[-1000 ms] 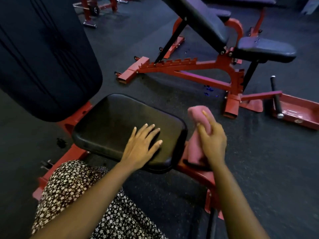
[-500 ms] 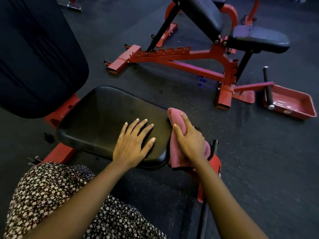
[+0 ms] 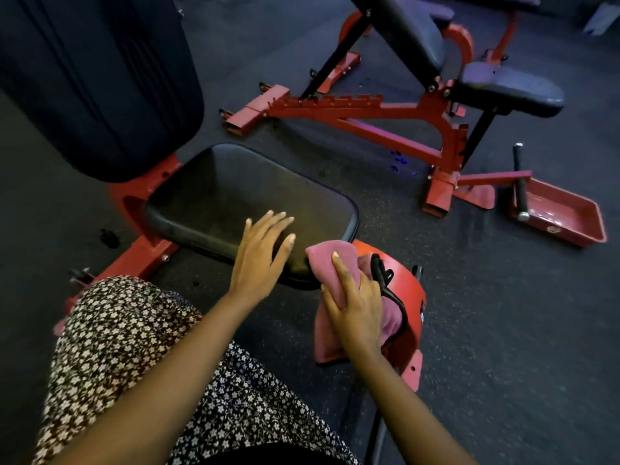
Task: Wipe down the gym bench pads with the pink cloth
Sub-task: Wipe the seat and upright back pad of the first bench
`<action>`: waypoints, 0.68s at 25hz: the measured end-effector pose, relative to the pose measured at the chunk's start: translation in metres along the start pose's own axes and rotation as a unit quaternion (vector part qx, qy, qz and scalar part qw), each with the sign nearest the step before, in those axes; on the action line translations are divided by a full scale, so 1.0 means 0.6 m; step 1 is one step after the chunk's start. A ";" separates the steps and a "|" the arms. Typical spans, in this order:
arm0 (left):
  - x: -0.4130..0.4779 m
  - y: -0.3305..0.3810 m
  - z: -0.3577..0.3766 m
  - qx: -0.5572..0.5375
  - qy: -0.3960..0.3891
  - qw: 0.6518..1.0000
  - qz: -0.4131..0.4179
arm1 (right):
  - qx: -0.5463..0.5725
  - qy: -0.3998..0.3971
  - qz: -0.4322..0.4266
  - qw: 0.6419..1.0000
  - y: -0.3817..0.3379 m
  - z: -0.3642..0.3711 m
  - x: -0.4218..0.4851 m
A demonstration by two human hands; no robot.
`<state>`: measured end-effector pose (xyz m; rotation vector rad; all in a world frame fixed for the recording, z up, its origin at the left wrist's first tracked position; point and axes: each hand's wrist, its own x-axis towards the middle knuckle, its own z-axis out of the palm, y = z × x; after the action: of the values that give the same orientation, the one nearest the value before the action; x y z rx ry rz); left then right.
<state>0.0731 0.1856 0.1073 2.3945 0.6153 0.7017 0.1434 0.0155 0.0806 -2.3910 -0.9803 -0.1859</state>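
Through the head camera, we see our left hand (image 3: 260, 255) lying open, fingers straight, on the black cushioned vinyl seat pad (image 3: 235, 193). Our right hand (image 3: 357, 308) grips the folded pink cloth (image 3: 347, 253), pressing it to that pad's near right corner, just beside a curved red metal bracket (image 3: 407, 292).

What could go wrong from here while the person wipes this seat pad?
The pink cloth hangs loose below the right hand, close to the black lever on the red frame; it may snag there.
The left hand lies flat on the seat pad, so that patch may stay unwiped.
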 end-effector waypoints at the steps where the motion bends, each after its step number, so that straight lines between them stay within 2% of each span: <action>1: -0.032 0.000 -0.005 -0.029 0.062 0.997 -0.025 | -0.020 -0.002 -0.037 0.999 0.011 -0.008 -0.004; 3: -0.090 -0.009 -0.003 -0.108 0.182 0.967 -0.142 | -0.080 -0.002 -0.142 0.987 0.024 -0.028 -0.008; 4: -0.103 -0.014 0.000 -0.198 0.223 0.923 -0.243 | -0.109 0.002 -0.208 0.972 0.023 -0.037 -0.005; 5: -0.100 -0.020 0.001 -0.325 0.234 0.845 -0.355 | -0.132 0.003 -0.276 0.952 0.015 -0.042 0.003; 6: -0.091 -0.028 -0.002 -0.464 0.224 0.743 -0.428 | -0.148 -0.002 -0.340 0.929 0.001 -0.041 0.016; 7: -0.082 -0.037 -0.004 -0.582 0.208 0.644 -0.450 | -0.165 -0.010 -0.396 0.904 -0.010 -0.033 0.031; 8: -0.075 -0.045 -0.009 -0.669 0.193 0.566 -0.442 | -0.187 -0.021 -0.442 0.877 -0.015 -0.022 0.045; 9: -0.071 -0.047 -0.017 -0.716 0.189 0.520 -0.426 | -0.216 -0.037 -0.476 0.852 -0.014 -0.013 0.057; 11: -0.071 -0.044 -0.032 -0.751 0.198 0.476 -0.411 | -0.255 -0.071 -0.513 0.817 0.000 -0.005 0.072; 13: -0.075 -0.042 -0.038 -0.767 0.194 0.453 -0.412 | -0.245 -0.096 -0.524 0.810 -0.001 -0.003 0.087; 15: -0.075 -0.045 -0.041 -0.770 0.183 0.446 -0.417 | -0.238 -0.110 -0.539 0.801 -0.027 0.002 0.106; 17: -0.073 -0.045 -0.047 -0.764 0.176 0.453 -0.425 | -0.239 -0.126 -0.566 0.779 -0.061 0.011 0.127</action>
<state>0.0159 0.1918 0.0952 0.0966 0.6942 0.6901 0.1731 0.0868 0.1155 -1.8586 -2.6730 -0.6090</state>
